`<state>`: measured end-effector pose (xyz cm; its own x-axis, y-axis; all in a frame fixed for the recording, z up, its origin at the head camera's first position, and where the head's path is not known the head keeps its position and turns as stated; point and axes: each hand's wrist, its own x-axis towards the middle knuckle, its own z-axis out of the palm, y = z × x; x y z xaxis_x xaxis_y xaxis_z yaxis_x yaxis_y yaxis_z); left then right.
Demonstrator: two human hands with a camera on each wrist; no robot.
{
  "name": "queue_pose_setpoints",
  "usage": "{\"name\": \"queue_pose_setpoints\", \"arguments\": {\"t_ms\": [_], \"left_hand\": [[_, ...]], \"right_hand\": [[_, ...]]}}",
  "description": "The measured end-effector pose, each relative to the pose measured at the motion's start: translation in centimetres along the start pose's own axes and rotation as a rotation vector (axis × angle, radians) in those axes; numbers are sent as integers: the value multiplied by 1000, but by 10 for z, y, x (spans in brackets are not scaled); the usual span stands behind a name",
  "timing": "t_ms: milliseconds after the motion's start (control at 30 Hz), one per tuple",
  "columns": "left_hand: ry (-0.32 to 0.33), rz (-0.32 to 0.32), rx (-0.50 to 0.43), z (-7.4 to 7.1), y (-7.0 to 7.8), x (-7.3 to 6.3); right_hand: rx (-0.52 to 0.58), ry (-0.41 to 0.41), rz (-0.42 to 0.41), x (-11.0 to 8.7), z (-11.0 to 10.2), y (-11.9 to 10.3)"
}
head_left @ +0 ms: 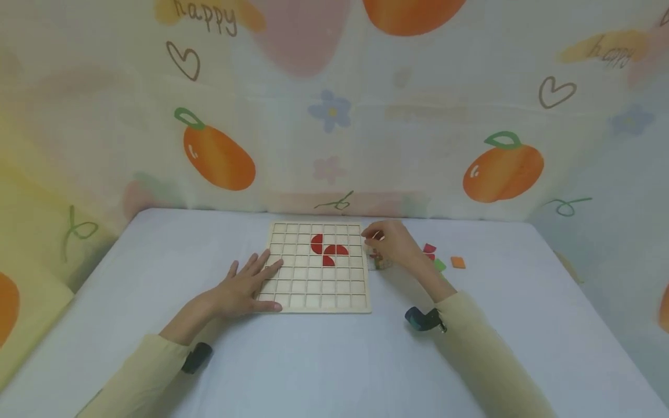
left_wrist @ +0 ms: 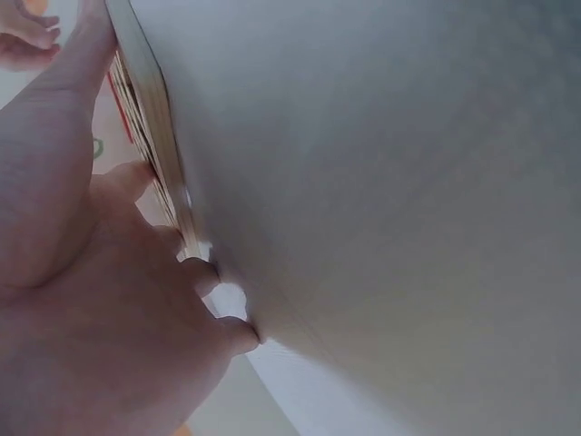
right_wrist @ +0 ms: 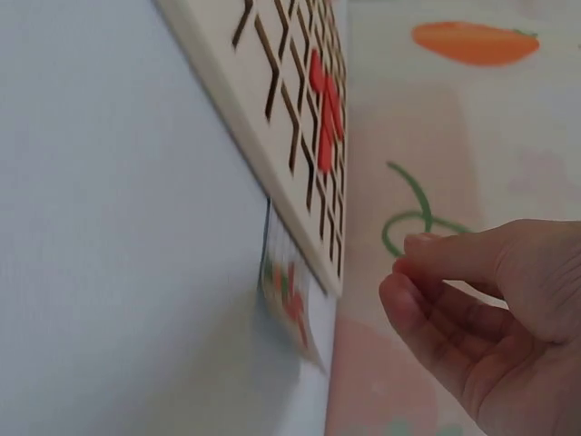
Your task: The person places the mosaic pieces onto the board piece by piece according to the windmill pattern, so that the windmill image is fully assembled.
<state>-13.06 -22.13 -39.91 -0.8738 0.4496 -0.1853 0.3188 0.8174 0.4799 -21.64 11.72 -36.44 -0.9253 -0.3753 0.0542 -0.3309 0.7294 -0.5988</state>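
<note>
A pale wooden grid board (head_left: 313,284) lies flat on the table. Several red quarter-circle pieces (head_left: 334,250) sit in its cells, above the middle. Fingers spread, my left hand (head_left: 235,293) rests on the board's left edge, thumb at the near left corner; in the left wrist view this hand (left_wrist: 100,263) lies along the board's side (left_wrist: 159,118). My right hand (head_left: 392,241) hovers by the board's upper right edge. In the right wrist view that hand (right_wrist: 490,318) has loosely bent fingers, thumb and index tips close together, with no piece visible between them.
A picture card (head_left: 378,261) sticks out beside the board's right edge, partly beneath my right hand. Farther right lie red pieces (head_left: 430,248), a green piece (head_left: 439,265) and an orange square (head_left: 457,262). A printed curtain (head_left: 292,157) hangs behind the table.
</note>
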Motion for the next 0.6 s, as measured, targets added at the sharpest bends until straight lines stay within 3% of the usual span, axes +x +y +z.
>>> {"name": "queue_pose_setpoints", "arguments": {"t_ms": [300, 600], "left_hand": [[-1, -13, 18, -1, 1, 4], [-15, -14, 25, -2, 1, 0]], "right_hand": [[-59, 46, -4, -14, -33, 44], [-100, 63, 112, -31, -50, 73]]}}
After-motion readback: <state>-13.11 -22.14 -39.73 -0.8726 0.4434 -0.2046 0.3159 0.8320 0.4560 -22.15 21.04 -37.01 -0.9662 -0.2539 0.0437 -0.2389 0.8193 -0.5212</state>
